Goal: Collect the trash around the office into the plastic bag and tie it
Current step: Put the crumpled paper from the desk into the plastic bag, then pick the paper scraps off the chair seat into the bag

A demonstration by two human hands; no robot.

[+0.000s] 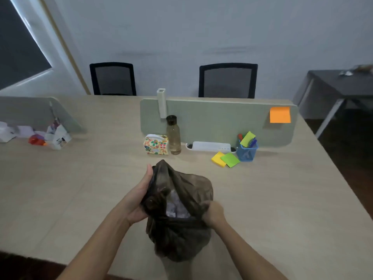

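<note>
Desk clutter is lined up along the green divider (218,118).

A tissue box (155,146) is seen touching a brown bottle (173,136) on the bench (282,199); a white power strip (211,146), yellow and green sticky pads (226,159) and a blue pen cup (247,151) are set rightward, an orange note (280,115) is stuck above.

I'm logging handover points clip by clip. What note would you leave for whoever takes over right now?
Left hand: gripping the left edge of the dark translucent plastic bag.
Right hand: pinching the bag's right rim.
Bag: over the beige desk, mouth open, white crumpled paper inside.
Done: some trash bagged.
Left: the pile of wrappers and paper scraps at far left looks uncollected; bag not tied.
</note>
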